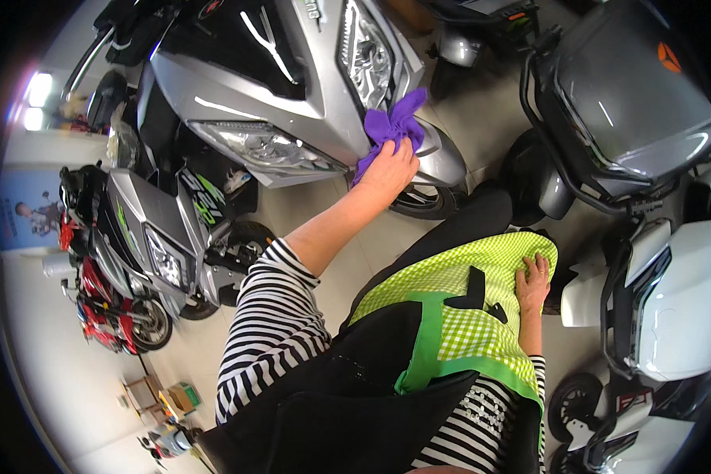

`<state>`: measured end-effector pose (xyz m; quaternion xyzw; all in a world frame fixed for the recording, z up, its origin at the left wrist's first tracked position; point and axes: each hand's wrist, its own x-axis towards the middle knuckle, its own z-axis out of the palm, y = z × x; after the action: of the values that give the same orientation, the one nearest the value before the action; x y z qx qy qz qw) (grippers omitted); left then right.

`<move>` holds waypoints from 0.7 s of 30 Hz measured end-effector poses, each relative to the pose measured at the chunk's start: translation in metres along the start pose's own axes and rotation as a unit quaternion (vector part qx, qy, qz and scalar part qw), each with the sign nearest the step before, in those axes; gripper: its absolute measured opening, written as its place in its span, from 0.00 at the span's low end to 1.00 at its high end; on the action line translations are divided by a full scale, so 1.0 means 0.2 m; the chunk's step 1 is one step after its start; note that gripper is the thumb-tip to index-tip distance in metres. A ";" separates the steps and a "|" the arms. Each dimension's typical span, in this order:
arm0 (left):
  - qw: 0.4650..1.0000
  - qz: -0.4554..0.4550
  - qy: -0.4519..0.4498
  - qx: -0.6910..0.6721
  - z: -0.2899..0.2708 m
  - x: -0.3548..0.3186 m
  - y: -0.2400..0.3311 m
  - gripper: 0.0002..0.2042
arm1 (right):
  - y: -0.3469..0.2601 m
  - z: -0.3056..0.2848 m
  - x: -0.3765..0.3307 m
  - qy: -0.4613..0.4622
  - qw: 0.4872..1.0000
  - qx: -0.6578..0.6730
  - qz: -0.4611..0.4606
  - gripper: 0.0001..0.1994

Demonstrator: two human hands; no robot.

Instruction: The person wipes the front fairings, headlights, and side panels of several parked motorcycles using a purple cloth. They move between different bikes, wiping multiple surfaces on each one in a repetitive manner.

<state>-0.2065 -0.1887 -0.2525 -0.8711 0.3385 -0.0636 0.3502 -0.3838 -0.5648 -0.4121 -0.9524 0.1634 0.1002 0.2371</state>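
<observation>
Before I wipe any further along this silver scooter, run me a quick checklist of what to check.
1. Purple cloth gripped in left hand: ok.
2. Cloth touching the silver scooter panel beside its headlight: ok.
3. Right hand free, resting on green checked apron: ok.
4. Cloth clean enough: cannot tell.
5. Front wheel clear of the cloth: ok.

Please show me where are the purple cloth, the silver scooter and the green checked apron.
purple cloth (395, 126): head view, on the bunched folds above the left hand.
silver scooter (237, 87): head view, on its silver front panel.
green checked apron (466, 316): head view, on the checked fabric over the lap.
</observation>
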 end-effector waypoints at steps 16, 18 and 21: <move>0.964 -0.085 0.249 -0.034 0.52 -0.97 -0.41 0.11 | 0.05 0.07 0.11 -0.019 0.996 -0.060 -0.067 0.20; 0.960 -0.150 0.231 -0.048 0.58 -1.05 -0.40 0.14 | 0.05 0.07 0.11 -0.022 0.995 -0.069 -0.066 0.20; 0.915 -0.260 0.288 -0.108 0.68 -1.06 -0.33 0.17 | 0.06 0.07 0.11 -0.026 0.994 -0.081 -0.071 0.20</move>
<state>-0.2845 0.0570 -0.2832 -0.9049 0.1907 -0.3633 0.1127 -0.3681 -0.5737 -0.4343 -0.9749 0.0801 0.1202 0.1695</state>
